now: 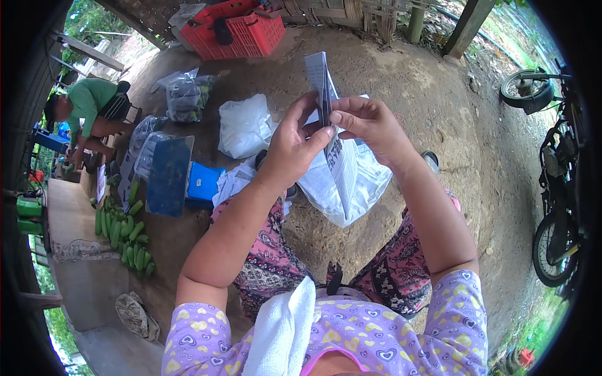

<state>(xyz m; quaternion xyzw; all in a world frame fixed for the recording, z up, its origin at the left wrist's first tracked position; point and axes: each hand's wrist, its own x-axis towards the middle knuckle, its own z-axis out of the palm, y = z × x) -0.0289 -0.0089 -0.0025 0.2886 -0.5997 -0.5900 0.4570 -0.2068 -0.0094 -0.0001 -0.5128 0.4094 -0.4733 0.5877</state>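
Both hands are raised in front of me around a folded sheet of newspaper, its narrow top fold standing up above my fingers and its wider printed part hanging down. My left hand grips it from the left, thumb against the fold. From the right, my right hand pinches the same fold between thumb and fingers. Under the sheet, a clear white plastic bag lies on the ground between my feet. A second, stuffed white bag sits beyond my left forearm.
At left are a blue box, a dark blue board, loose papers and green bananas. Filled clear bags and a red crate stand farther off. A person in green bends at far left; a motorcycle stands right.
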